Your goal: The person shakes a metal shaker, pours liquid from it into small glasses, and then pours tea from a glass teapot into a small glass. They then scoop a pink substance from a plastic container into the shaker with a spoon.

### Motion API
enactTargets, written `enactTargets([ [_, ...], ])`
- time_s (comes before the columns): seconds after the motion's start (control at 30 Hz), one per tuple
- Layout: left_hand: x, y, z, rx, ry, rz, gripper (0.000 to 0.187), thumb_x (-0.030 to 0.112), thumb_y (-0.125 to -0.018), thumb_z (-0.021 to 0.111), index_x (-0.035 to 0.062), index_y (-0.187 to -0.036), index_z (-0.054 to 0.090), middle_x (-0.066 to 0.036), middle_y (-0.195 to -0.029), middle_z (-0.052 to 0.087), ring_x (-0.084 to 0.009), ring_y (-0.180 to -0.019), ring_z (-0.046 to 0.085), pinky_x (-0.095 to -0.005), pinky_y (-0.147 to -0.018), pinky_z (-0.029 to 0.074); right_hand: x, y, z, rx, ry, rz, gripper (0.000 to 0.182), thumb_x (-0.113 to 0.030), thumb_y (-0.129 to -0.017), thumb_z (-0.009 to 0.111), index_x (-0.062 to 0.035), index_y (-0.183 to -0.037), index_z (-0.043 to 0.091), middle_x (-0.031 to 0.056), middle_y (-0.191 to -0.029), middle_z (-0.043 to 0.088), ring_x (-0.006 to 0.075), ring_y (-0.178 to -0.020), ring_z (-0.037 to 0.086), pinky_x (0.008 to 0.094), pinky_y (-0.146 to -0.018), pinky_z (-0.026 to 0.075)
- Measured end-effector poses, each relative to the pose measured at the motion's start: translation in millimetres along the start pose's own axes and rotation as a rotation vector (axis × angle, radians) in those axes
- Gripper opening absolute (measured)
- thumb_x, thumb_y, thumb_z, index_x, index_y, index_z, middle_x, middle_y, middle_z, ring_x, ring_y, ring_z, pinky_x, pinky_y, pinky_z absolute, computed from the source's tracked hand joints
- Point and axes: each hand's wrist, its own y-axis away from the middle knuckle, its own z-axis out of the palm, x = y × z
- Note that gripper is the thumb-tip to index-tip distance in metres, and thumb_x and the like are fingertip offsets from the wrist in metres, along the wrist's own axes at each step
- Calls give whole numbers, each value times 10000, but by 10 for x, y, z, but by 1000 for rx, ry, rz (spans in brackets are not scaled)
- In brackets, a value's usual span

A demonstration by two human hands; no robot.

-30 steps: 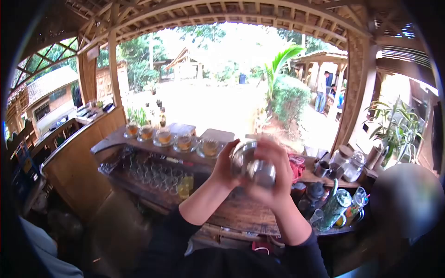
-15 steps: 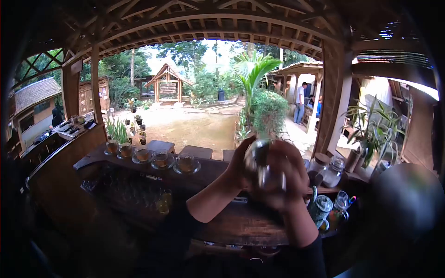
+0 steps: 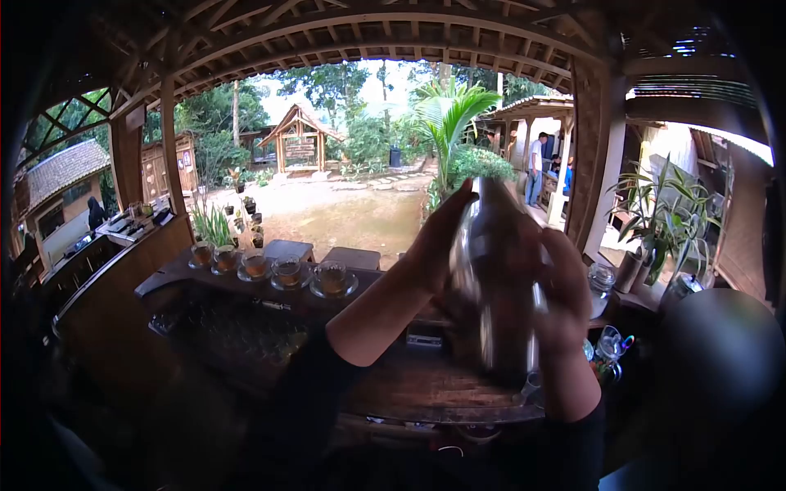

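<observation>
2 dark sleeves (image 3: 307,372) | left hand (image 3: 434,247): bare | right hand (image 3: 566,277): bare

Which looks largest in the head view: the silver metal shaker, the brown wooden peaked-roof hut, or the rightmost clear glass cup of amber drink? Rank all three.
1. Silver metal shaker, blurred, partly covered
2. Brown wooden peaked-roof hut
3. Rightmost clear glass cup of amber drink
Distance shrinks the hut.

Five cups (image 3: 253,264) crowd the ledge (image 3: 166,280), leaving passage over their rims.
</observation>
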Motion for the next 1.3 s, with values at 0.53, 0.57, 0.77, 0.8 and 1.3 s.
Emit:
enactTargets([
  [0.53, -319, -204, -165, -60, 20, 140, 474, 489, -889, 506, 74, -1110, 561, -131, -1039, 640, -217, -851, 648, -388, -778, 548, -37, 63, -44, -222, 153, -79, 389, -235, -645, 771, -54, -962, 636, 141, -1055, 612, 321, -964, 617, 429, -818, 498],
  [0.57, -301, -275, -430, -189, 137, 75, 475, 493, -900, 477, 80, -1123, 552, -131, -1075, 629, -214, -875, 644, -388, -781, 546, 180, 68, 92, -145, 68, -74, 404, -183, -640, 755, -17, -982, 618, 145, -1050, 601, 296, -925, 606, 367, -803, 488],
  [0.77, -432, 47, 123, 138, 94, 122, 412, 385, -937, 447, 95, -1226, 489, -103, -1151, 592, -238, -1023, 606, -411, -889, 509, -290, -184, -96, -202, 28, 63, 350, -193, -595, 750, -140, -932, 671, 74, -1018, 650, 233, -973, 629, 426, -839, 499],
  [0.8, -467, 65, 300, 138, -43, 197, 402, 378, -927, 478, 95, -1213, 494, -104, -1111, 607, -237, -1000, 615, -401, -866, 518, -537, -229, -157, -232, 214, -32, 281, -250, -640, 725, -238, -916, 677, 16, -1026, 658, 250, -1007, 625, 457, -858, 486],
  [1.3, -348, 236, 678, 278, -443, 578, 423, 431, -830, 618, 73, -1044, 549, -101, -899, 621, -229, -799, 624, -360, -785, 520, -287, -65, 165, -33, 214, 5, 376, -186, -800, 694, -29, -1127, 591, 162, -1148, 591, 261, -1065, 582, 383, -891, 476],
])
